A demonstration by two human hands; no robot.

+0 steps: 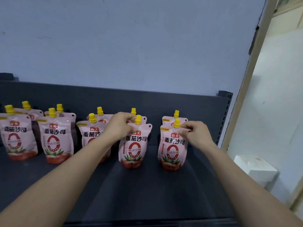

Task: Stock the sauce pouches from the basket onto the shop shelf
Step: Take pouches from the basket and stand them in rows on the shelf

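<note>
Pink sauce pouches with yellow caps stand in pairs, one behind the other, across the dark shelf (147, 190). My left hand (120, 126) pinches the top left corner of the fourth front pouch (134, 148), which stands upright. My right hand (195, 133) pinches the top right corner of the rightmost front pouch (172, 149), also upright. A further pouch (176, 117) stands right behind it. Three more front pouches (56, 141) stand to the left. The basket is not in view.
The shelf's dark back panel (164, 102) rises behind the pouches, with a slotted upright post (225, 112) at its right end. A pale wall lies above. White boxes (255, 169) sit lower right, beyond the shelf's end. Bare shelf surface lies in front of the pouches.
</note>
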